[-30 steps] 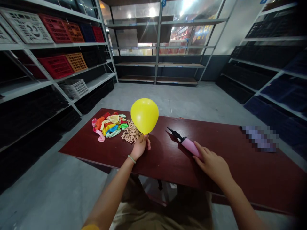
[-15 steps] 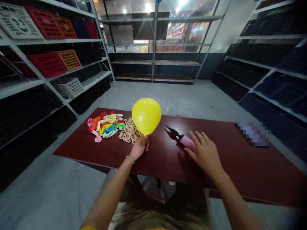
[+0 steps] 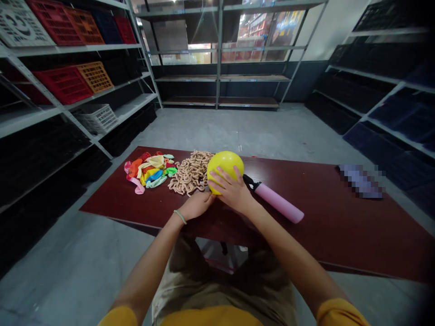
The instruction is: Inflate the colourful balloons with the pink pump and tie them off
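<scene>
1. Your left hand (image 3: 199,204) appears to pinch the balloon (image 3: 227,159) at its base, between the tan pieces (image 3: 188,175) and the pump (image 3: 280,203); the neck is hidden. A slack pinch could let air out.
2. Your right hand (image 3: 236,194) lies spread on the balloon's side, fingers unclenched. Pressing hard or a nail could burst it.
3. The pump lies near your right forearm; a careless sweep could roll it.

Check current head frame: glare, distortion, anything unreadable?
Head view: small bright highlight on the yellow balloon; head view: wide-angle distortion, the left rack splays outward; head view: right edge fades to black; head view: pixel blocks mask the purplish item on the table, so its detail is unreadable.
</scene>
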Demonstrator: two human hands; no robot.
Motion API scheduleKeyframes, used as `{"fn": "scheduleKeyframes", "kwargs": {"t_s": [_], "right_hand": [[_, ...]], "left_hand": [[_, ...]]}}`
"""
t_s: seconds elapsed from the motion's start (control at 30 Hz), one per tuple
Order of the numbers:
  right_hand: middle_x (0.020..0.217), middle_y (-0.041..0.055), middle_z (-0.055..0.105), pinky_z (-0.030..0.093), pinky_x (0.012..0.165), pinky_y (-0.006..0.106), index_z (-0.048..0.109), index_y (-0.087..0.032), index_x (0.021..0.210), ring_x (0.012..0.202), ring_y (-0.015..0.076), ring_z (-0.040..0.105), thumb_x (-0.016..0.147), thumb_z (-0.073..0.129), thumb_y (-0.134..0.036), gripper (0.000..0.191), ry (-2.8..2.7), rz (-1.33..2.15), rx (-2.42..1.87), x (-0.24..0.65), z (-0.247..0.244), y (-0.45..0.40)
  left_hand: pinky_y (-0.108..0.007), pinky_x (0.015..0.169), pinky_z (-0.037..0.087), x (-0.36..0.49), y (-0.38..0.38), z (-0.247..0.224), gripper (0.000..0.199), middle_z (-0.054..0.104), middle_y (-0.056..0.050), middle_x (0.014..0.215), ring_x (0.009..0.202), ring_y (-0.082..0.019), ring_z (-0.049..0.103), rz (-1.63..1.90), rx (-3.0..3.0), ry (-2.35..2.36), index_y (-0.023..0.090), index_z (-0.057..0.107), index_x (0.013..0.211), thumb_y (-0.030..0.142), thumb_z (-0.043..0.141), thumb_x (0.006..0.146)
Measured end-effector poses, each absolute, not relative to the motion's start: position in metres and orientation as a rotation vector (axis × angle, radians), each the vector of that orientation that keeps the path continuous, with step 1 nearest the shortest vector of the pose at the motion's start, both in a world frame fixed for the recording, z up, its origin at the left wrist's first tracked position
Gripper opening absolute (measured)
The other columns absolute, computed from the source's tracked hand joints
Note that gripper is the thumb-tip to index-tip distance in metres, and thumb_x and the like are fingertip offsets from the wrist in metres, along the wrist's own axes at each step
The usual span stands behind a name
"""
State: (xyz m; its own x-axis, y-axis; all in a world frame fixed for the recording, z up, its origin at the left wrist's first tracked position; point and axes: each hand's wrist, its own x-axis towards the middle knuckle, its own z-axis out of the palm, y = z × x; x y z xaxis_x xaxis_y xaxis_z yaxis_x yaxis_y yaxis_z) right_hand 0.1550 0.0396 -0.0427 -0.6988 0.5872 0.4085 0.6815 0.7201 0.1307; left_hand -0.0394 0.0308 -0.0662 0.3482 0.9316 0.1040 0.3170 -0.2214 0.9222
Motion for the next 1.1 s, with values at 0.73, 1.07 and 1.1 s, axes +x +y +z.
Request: {"fn": "scheduleKeyframes", "kwargs": {"t_s": [0.73,1.07,1.1], "right_hand": [[0.14,0.0073,0.054,0.002,0.113,0.066,0.059,-0.027,0.126,0.135,0.034,0.038,0.091,0.052,-0.036,0.037,-2.459,-0.284,-1.279,0.137,0.017,0.026],[0.121,0.0002,0.066,0.016,0.11,0.066,0.068,-0.031,0.108,0.123,0.0301,0.052,0.086,0.059,-0.038,0.025,-2.655,0.261,-1.14,0.139,0.081,0.049],[0.122,0.0005,0.066,0.017,0.111,0.065,0.069,-0.03,0.105,0.123,0.03,0.051,0.087,0.058,-0.042,0.024,-2.653,0.313,-1.13,0.139,0.082,0.049]], "left_hand": [[-0.025,0.056,0.032,-0.062,0.033,0.004,0.026,0.057,0.0,0.058,0.056,-0.016,0.048,0.987,1.884,1.196,0.021,0.064,0.068,0.037,0.058,0.088],[-0.026,0.059,0.025,-0.072,0.034,0.063,0.019,0.054,0.0,0.06,0.058,-0.016,0.043,1.014,1.966,1.15,0.019,0.063,0.065,0.026,0.066,0.083],[-0.026,0.06,0.026,-0.072,0.033,0.063,0.018,0.055,-0.001,0.061,0.058,-0.017,0.043,1.009,1.972,1.142,0.02,0.064,0.066,0.026,0.066,0.083]]}}
